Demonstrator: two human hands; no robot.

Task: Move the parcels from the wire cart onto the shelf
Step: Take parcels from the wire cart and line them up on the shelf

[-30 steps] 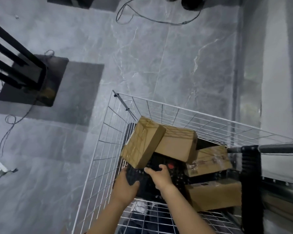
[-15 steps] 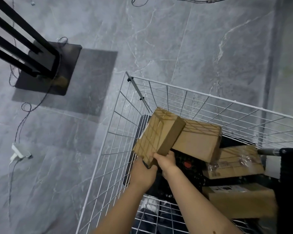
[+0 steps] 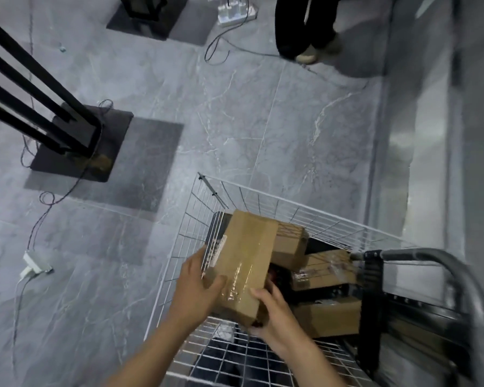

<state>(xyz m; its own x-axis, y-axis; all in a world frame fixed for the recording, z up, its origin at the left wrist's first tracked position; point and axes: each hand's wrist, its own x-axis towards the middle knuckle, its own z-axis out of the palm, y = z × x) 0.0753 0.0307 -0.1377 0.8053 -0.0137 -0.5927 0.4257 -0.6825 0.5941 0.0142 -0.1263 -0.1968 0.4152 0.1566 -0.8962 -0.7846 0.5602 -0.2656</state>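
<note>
Hands: left hand (image 3: 196, 286) grips the taped parcel (image 3: 246, 263) at its near left edge, thumb on top; right hand (image 3: 274, 317) cups its near lower corner | Parcel: tilted, held over the wire cart (image 3: 330, 224), above other parcels (image 3: 327, 317) lying inside | Room: black stand (image 3: 76, 141) left, a person's legs (image 3: 302, 23) beyond.

Cart top: the wire cart (image 3: 291, 201) is open upward, giving free passage over its rim.
Near left corner: the held parcel (image 3: 246, 263) fills it, close against the mesh wall.
Inside right: brown parcels (image 3: 324, 317) crowd that half.
Right side: a grey handle (image 3: 444, 254) and a black post (image 3: 372, 303) bar the way.
Floor left: open tile, with a black stand (image 3: 81, 141) and a white plug (image 3: 35, 265) well apart from the cart.
</note>
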